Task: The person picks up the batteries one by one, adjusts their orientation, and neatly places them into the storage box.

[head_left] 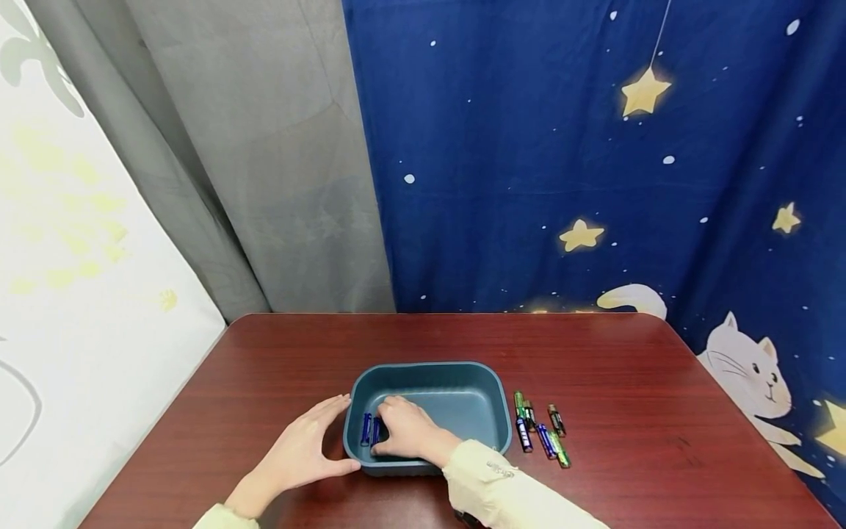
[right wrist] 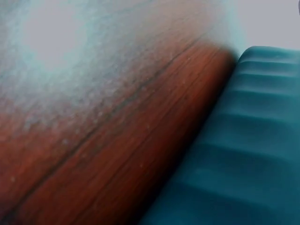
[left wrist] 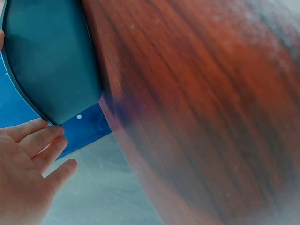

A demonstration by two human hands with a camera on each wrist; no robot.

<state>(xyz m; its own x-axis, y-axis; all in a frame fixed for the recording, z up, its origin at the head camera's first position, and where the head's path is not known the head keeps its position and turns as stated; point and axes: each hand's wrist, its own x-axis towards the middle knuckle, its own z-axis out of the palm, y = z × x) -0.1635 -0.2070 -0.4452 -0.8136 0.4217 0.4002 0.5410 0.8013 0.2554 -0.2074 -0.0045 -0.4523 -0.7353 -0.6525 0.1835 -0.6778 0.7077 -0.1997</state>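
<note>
Left hand (head_left: 300, 447) spread, relaxed, at bin (head_left: 463, 413); right hand (head_left: 411, 430) inside, grip unclear. Batteries (head_left: 366, 429) inside look light, rigid, slick; pinch mid-barrel.

Head view bright; glare hazes right wrist view's tabletop (right wrist: 140, 126).

Probably batteries (head_left: 366, 429) in basin (head_left: 456, 404), left

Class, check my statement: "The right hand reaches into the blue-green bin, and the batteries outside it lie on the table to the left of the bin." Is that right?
Not quite: the head view shows the batteries outside lying on the table to the right of the blue-green bin, into which the right hand reaches.
</note>
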